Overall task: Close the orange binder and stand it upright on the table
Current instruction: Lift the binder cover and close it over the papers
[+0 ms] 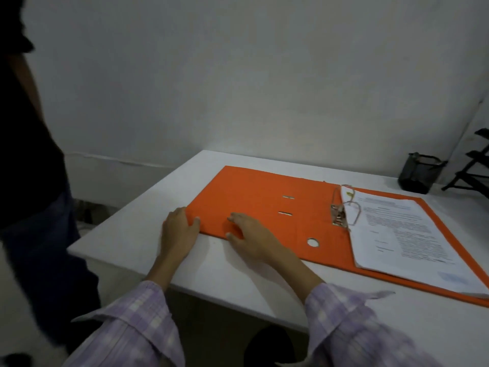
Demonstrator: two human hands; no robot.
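The orange binder (254,197) lies open and flat on the white table (217,268). Its empty left cover faces up, and a stack of printed pages (402,234) sits on the right side behind the metal ring mechanism (341,213). My left hand (178,231) rests at the near left corner of the left cover, thumb on top of the cover's edge. Beside it, my right hand (251,234) lies flat on the same cover near its front edge, fingers spread. Whether the left fingers are under the cover is hidden.
A black mesh pen holder (419,176) stands at the back right of the table. A black folding rack (473,165) is at the far right. Another person in dark clothes (31,181) stands close at the left. A white wall rises behind the table.
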